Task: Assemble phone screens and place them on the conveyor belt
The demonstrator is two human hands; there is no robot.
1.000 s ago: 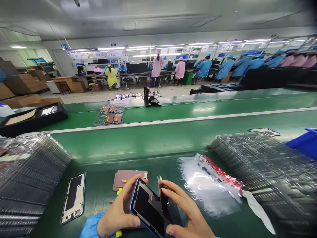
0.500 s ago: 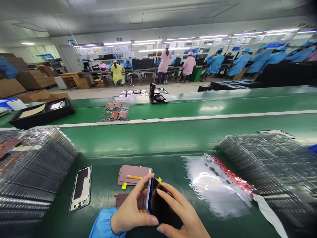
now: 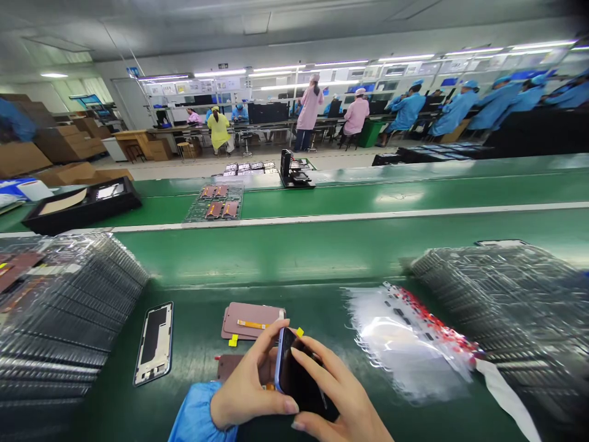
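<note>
My left hand (image 3: pixel 248 387), in a blue sleeve, grips the blue-edged side of a smartphone (image 3: pixel 299 380) with a dark glossy screen. Its thumb lies along the phone's lower end. On the phone's other side, my right hand (image 3: pixel 343 390) holds it too, with fingertips resting on the screen. A yellow tab (image 3: pixel 300 332) sticks out at the top edge. Just beyond my left hand lie brownish-pink display panels (image 3: pixel 260 313) with an orange flex cable. Another such panel (image 3: pixel 226 366) is partly hidden behind that hand.
A phone frame (image 3: pixel 155 344) lies at left, beside a tall stack of clear plastic trays (image 3: pixel 101 307). Clear film strips with red ends (image 3: pixel 405 344) and another tray stack (image 3: pixel 506 301) are at right. Beyond the green conveyor (image 3: pixel 331 242), co-workers sit at benches.
The whole view has shifted slightly. Both hands keep their hold on the phone, and the right fingers stay on its screen with little movement.
</note>
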